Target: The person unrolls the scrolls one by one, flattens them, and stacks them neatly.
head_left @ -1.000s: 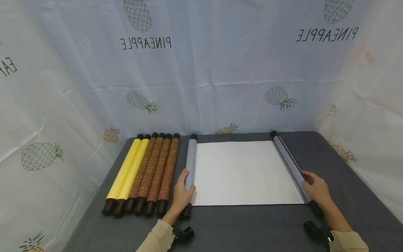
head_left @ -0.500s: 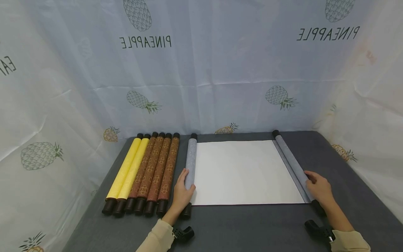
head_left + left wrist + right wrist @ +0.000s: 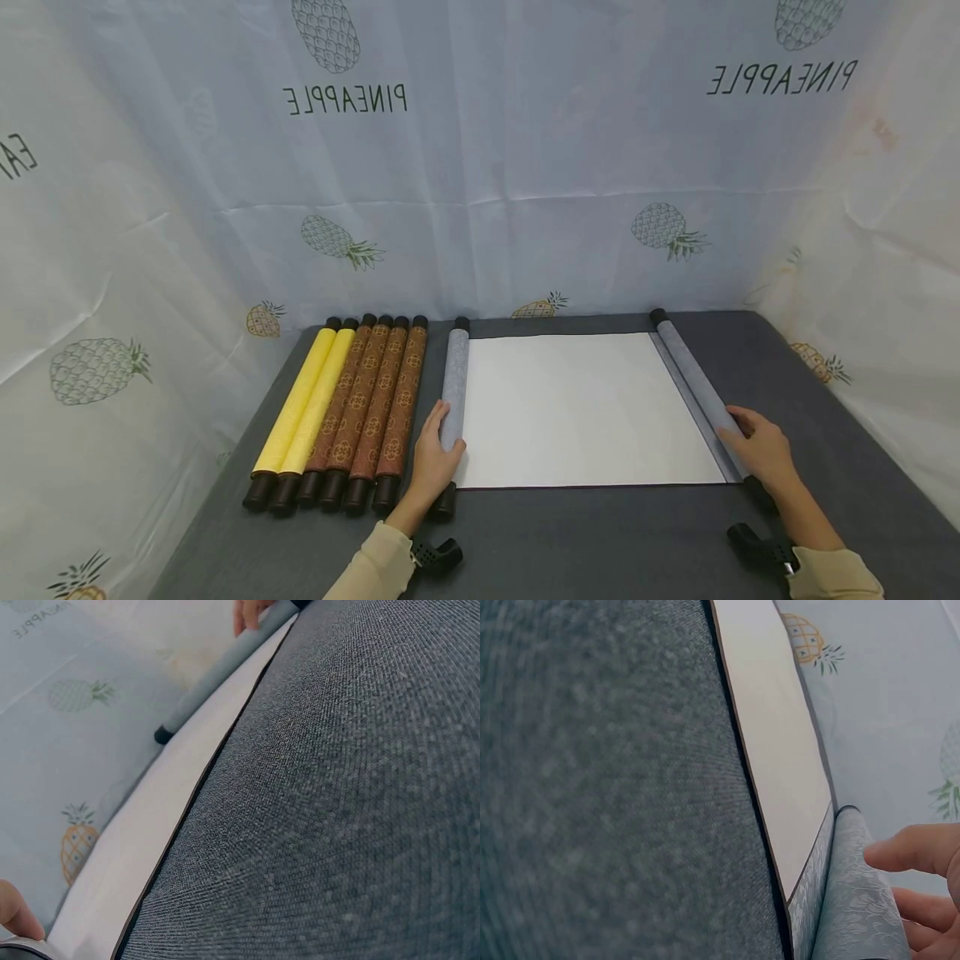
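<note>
1. Curtain (image 3: 510, 158): pale, printed with pineapples and a mirrored PINEAPPLE. Hangs behind the table's back edge and down both sides.
2. Table (image 3: 570, 542): dark grey cloth top; I read a ribbed weave from the wrist views.
3. Handscroll (image 3: 585, 408): spread on the table from about the middle toward the right edge, far side close to the back edge. White face up, thin dark border along the near side.
4. Four brown scrolls (image 3: 362, 400): rolled, medallion-patterned, dark end caps. Side by side, left of the handscroll.
5. Two yellow scrolls (image 3: 298, 404): rolled, same caps, beside the brown ones and nearest the table's left edge.
6. Right grey roll (image 3: 693, 358) and left grey roll (image 3: 455, 367): the handscroll's two ends. The right one slants, near end closer to the right edge.
7. Right hand (image 3: 761, 450): at the near half of the right grey roll, thumb and fingers apart. I can't tell whether it grips.
8. Left hand (image 3: 437, 458): holds the left grey roll near its front end, fingers on the outer side, thumb on the inner.
9. Black wrist devices (image 3: 438, 557): one per wrist, beside cream cuffs (image 3: 390, 550).
</note>
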{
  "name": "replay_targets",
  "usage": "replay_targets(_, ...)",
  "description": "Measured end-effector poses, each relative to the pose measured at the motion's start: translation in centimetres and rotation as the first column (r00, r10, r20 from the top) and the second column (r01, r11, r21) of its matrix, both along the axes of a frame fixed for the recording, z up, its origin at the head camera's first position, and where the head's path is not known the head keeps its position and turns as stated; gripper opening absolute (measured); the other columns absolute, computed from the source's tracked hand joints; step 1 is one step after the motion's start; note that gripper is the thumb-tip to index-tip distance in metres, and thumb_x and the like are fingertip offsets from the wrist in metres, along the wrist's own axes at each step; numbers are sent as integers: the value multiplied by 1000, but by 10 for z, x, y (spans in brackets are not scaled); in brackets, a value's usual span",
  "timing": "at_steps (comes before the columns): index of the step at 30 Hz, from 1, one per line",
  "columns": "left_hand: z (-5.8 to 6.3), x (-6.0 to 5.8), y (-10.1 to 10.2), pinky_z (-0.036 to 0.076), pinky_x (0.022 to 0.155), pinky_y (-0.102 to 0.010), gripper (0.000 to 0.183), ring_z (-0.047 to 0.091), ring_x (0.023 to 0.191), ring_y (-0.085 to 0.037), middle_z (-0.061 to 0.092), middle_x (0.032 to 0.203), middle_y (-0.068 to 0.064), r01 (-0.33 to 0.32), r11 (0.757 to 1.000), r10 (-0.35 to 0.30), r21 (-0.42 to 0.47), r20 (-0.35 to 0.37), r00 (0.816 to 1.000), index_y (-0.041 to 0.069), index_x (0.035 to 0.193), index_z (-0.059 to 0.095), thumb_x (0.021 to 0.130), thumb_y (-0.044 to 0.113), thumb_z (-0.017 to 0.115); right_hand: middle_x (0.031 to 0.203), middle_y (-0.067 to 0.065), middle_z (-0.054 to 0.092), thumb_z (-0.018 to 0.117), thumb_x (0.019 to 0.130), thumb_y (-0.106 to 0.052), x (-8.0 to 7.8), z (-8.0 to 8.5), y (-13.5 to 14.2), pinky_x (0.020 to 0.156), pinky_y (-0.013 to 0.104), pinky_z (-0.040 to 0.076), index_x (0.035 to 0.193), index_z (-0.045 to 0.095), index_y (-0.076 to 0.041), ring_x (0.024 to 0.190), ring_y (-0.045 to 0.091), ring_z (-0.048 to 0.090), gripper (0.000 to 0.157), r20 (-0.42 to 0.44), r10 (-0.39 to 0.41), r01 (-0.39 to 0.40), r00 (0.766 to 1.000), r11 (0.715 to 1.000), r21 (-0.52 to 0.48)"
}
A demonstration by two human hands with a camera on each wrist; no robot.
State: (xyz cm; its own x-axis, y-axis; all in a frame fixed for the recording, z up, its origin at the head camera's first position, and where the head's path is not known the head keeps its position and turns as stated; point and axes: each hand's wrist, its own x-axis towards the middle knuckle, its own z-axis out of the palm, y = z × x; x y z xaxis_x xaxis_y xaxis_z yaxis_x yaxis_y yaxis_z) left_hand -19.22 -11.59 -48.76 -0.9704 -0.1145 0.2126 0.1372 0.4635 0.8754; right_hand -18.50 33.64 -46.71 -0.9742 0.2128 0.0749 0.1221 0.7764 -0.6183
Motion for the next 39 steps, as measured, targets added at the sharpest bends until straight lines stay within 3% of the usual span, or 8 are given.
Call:
replay_targets(12, 1, 0, 0, 31, 111, -61, 62, 34, 140, -46, 36, 151, -27, -8, 1000, 8, -4, 12, 1000, -7, 138, 44, 78, -4, 60, 133, 43, 42, 68, 84, -13, -1, 0, 5, 92, 62, 44, 134, 38, 17, 120, 58, 45, 66, 32, 8, -9, 999, 1000, 23)
replay_targets(19, 2, 0, 0, 33, 109, -63, 70, 35, 138, -49, 36, 151, -29, 4, 998, -3, -55, 11, 1000, -7, 138, 44, 71, -6, 65, 133, 42, 43, 66, 84, -9, -2, -1, 4, 92, 62, 43, 134, 39, 16, 120, 57, 46, 62, 29, -21, 20, 999, 1000, 19)
replay_targets(26, 5, 2, 1, 34, 108, -62, 69, 36, 138, -49, 36, 150, -31, 14, 996, -14, -93, -1, 1000, -9, 137, 44, 71, -11, 64, 128, 41, 48, 64, 82, -7, -1, -3, 1, 90, 61, 43, 129, 44, 17, 116, 56, 50, 56, -31, -62, 62, 998, 998, 28)
replay_targets(39, 3, 1, 3, 34, 107, -63, 67, 36, 137, -50, 37, 148, -32, 5, 997, -7, -75, -27, 1000, -10, 136, 45, 71, -11, 62, 125, 39, 52, 64, 82, -4, 0, -4, 1, 90, 60, 45, 127, 49, 16, 115, 54, 52, 52, -67, -129, 129, 989, 992, 5)
